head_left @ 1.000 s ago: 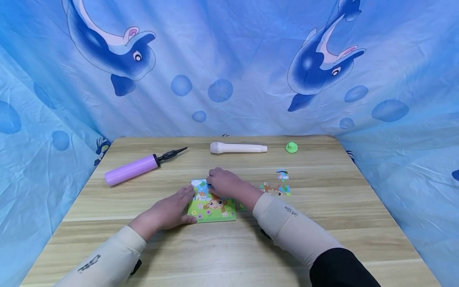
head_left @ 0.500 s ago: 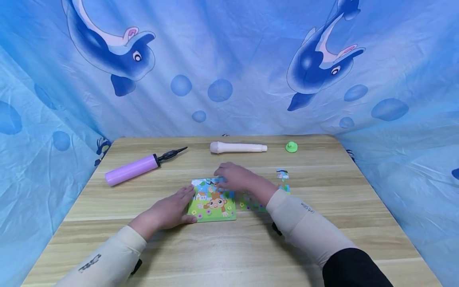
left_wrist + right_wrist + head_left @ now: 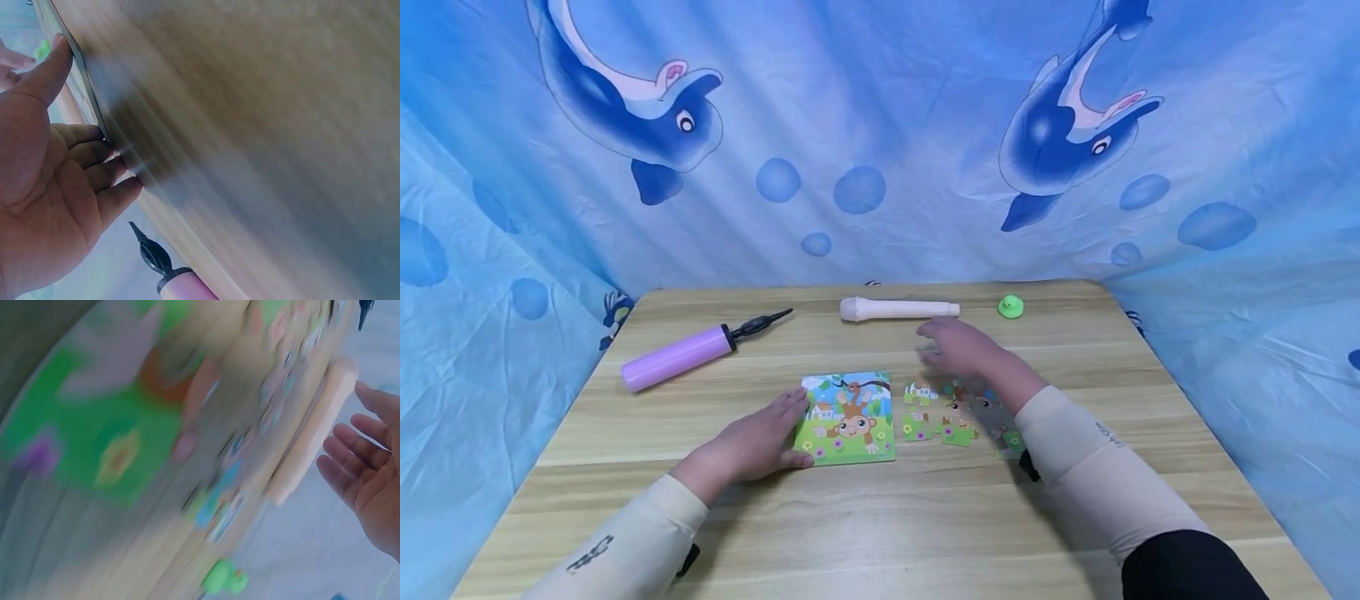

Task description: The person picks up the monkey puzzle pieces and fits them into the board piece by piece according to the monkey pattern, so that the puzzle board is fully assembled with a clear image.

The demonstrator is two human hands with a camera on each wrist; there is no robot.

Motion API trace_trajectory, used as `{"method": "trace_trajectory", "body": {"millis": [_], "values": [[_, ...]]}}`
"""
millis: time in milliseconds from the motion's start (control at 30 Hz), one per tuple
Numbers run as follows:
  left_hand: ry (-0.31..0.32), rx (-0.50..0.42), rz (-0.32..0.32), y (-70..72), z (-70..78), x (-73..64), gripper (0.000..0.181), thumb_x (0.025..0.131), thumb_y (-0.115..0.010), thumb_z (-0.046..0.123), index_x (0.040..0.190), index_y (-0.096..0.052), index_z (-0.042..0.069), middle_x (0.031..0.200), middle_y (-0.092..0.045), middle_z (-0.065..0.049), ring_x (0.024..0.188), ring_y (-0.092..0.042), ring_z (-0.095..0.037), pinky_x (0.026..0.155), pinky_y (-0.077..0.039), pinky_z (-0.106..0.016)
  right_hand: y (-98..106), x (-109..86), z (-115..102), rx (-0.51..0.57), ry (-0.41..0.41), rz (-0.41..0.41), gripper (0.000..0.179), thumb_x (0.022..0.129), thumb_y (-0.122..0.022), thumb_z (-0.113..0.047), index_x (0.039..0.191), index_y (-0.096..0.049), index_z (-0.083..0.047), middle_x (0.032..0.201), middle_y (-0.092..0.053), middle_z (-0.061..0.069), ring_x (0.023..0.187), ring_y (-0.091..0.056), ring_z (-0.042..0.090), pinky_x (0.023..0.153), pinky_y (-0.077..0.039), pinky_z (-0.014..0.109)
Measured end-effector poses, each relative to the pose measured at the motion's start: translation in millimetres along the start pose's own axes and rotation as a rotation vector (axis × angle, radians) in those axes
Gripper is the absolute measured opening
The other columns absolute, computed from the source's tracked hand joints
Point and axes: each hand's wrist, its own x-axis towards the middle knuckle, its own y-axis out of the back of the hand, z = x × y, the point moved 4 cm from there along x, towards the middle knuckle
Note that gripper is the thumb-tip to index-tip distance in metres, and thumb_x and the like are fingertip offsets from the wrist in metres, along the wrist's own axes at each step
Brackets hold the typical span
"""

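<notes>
A square monkey jigsaw puzzle (image 3: pixel 852 425) lies flat on the table; its picture looks whole from above. My left hand (image 3: pixel 751 437) rests along its left edge, fingers on the upper part and thumb at the lower corner. The left wrist view shows those fingers touching the thin board rim. Over the loose jigsaw pieces (image 3: pixel 957 432), right of the puzzle, hovers my right hand (image 3: pixel 966 348). Its fingers are loosely extended and hold nothing in the right wrist view. Some pieces lie partly hidden beneath that hand and forearm.
A white toy microphone (image 3: pixel 898 310) lies behind the puzzle, with a small green rubber duck (image 3: pixel 1011 307) to its right. On the left is a purple balloon pump (image 3: pixel 677 358) with a black nozzle. A blue dolphin-print curtain (image 3: pixel 880 150) hangs around the table (image 3: pixel 865 533).
My right hand has left the puzzle's top and moved right, above the loose pieces, uncovering the upper picture. My left hand has stayed at the puzzle's edge.
</notes>
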Motion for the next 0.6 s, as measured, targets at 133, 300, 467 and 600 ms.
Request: {"method": "trace_trajectory", "body": {"millis": [133,300,467,600], "values": [[-0.001,0.003,0.004,0.1,0.2,0.1,0.094,0.089,-0.063,0.056,0.155,-0.024,0.001,0.163,-0.016,-0.016,0.150,-0.018,-0.036,0.120,-0.025,-0.051,4,-11.7,26,-0.008,-0.040,0.013,0.046,0.098,-0.059,-0.026,0.137,-0.054,-0.002,0.139,-0.054,0.017,0.134,-0.045,0.037,0.109,-0.041,0.050],[-0.005,0.009,0.003,1.2,0.7,-0.2,0.094,0.089,-0.063,0.056,0.155,-0.024,0.001,0.163,-0.016,-0.016,0.150,-0.018,-0.035,0.120,-0.025,-0.050,4,-25.9,54,-0.005,-0.131,-0.017,0.047,0.096,-0.062,-0.025,0.135,-0.055,0.000,0.135,-0.055,0.020,0.127,-0.050,0.038,0.105,-0.044,0.051],[-0.006,0.001,0.002,1.8,0.7,-1.4,0.094,0.089,-0.064,0.055,0.154,-0.024,0.000,0.163,-0.016,-0.017,0.150,-0.018,-0.037,0.119,-0.025,-0.051,-1,-36.2,72,-0.019,-0.213,-0.120,0.049,0.094,-0.066,-0.028,0.132,-0.057,0.000,0.128,-0.056,0.020,0.117,-0.056,0.037,0.099,-0.048,0.052],[0.000,-0.012,-0.003,1.2,0.4,-2.2,0.094,0.089,-0.063,0.055,0.154,-0.024,0.000,0.163,-0.016,-0.016,0.150,-0.018,-0.037,0.119,-0.025,-0.051,-6,-41.5,80,-0.042,-0.228,-0.177,0.041,0.092,-0.069,-0.031,0.122,-0.062,-0.004,0.114,-0.058,0.014,0.102,-0.059,0.029,0.089,-0.051,0.048]]}}
